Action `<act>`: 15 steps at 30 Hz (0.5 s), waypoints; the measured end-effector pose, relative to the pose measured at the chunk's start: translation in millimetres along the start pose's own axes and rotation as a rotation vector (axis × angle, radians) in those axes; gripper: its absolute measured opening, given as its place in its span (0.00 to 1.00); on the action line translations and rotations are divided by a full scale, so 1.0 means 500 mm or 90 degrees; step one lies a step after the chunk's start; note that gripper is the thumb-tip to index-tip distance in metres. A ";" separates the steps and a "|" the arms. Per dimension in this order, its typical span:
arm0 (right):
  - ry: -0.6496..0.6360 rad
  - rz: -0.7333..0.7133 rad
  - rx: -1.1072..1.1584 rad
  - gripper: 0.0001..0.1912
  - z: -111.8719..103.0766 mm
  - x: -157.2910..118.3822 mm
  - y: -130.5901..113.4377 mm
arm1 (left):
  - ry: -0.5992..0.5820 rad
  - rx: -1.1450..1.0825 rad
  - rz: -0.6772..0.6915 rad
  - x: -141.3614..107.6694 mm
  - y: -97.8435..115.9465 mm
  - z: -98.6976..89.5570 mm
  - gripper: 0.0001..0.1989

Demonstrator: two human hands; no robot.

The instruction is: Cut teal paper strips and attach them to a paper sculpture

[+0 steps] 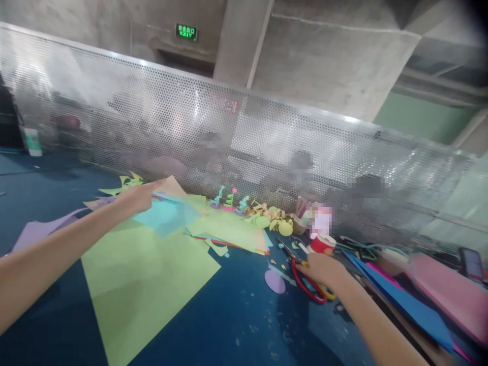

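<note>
My left hand [138, 198] reaches to the far side of the table. Its fingers are closed on the edge of a peach sheet of paper [173, 186], raised over a light blue sheet [168, 216]. Beneath them lies a large light green sheet [148, 284]. My right hand [324, 268] grips red-handled scissors [309, 291] low over the table, blades pointing away; the fingertips are partly hidden. Yellow handles [328, 292] show beside the red ones. A purple paper disc [275, 281] lies left of the scissors.
A pile of coloured paper [236, 229] lies mid-table. Small spiral paper shapes [231, 200] stand behind it, beside yellow paper cut-outs [284, 227]. A red tape roll [322, 244] is past my right hand. Blue and pink sheets [446, 284] lie right; a perforated metal screen [163, 117] bounds the back.
</note>
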State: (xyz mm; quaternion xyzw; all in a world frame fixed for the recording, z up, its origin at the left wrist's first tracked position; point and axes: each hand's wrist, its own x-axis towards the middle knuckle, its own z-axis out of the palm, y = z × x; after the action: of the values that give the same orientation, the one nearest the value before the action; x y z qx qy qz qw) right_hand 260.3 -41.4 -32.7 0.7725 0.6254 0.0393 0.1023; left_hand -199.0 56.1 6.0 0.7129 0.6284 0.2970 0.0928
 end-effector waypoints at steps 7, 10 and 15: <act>0.128 0.037 0.079 0.19 -0.037 -0.022 -0.027 | 0.087 0.100 0.040 0.005 0.080 -0.038 0.28; 0.155 -0.019 0.161 0.16 -0.040 -0.028 -0.052 | 0.070 -0.088 0.103 -0.007 0.137 -0.028 0.23; 0.136 -0.208 0.376 0.11 -0.026 -0.038 -0.123 | -0.302 -0.662 -0.025 -0.059 0.218 0.074 0.28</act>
State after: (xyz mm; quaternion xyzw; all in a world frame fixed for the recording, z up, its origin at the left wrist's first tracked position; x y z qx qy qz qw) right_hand 194.7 -46.5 -31.5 0.6500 0.7325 -0.0795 -0.1862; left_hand -88.1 15.9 22.1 0.6090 0.3749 0.3968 0.5755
